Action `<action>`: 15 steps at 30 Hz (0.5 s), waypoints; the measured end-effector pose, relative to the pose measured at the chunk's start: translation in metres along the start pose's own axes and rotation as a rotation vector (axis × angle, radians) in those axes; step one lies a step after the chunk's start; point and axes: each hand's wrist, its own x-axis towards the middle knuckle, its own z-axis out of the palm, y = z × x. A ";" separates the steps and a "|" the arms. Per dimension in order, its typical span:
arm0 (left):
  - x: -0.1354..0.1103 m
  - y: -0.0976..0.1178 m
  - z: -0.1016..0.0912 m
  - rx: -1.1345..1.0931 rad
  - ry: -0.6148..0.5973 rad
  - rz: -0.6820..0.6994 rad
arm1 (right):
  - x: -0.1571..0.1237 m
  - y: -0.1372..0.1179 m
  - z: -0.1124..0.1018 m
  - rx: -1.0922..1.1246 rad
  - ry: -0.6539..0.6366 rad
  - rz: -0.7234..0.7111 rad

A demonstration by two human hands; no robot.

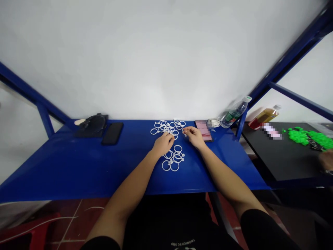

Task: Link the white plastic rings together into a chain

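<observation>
On the blue table lie two groups of white plastic rings: a far pile by the wall and a nearer cluster. My left hand rests between them with its fingers curled over rings at the far pile's near edge. My right hand sits just right of the far pile, fingers pinched together on a small white piece that is too small to name.
A black phone and a dark bundle lie at the back left. A pink phone and a tilted water bottle are at the back right. A black table to the right holds green parts; another person's hand shows there.
</observation>
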 end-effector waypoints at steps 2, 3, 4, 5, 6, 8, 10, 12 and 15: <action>0.000 -0.001 0.000 -0.034 0.028 0.006 | 0.001 0.002 -0.002 -0.028 0.019 -0.012; 0.000 0.000 0.001 -0.047 0.025 0.003 | 0.001 0.003 -0.003 -0.037 0.025 -0.012; 0.000 0.000 0.001 -0.054 0.012 -0.002 | 0.001 0.002 -0.004 -0.043 0.028 -0.009; 0.000 0.001 0.001 -0.057 -0.008 -0.005 | 0.001 0.002 -0.006 -0.047 0.028 -0.003; 0.000 0.001 0.002 -0.058 -0.031 -0.006 | 0.001 0.002 -0.007 -0.043 0.026 0.010; -0.001 0.003 0.002 -0.058 -0.066 0.001 | 0.000 0.000 -0.008 -0.024 0.017 0.053; -0.001 0.005 0.002 -0.070 -0.077 0.024 | -0.001 0.000 -0.009 -0.012 0.017 0.108; -0.002 0.005 0.002 -0.085 -0.070 0.048 | -0.001 0.000 -0.009 -0.035 0.013 0.141; -0.002 0.003 0.003 -0.106 -0.029 0.066 | -0.002 0.003 -0.009 -0.076 -0.013 0.132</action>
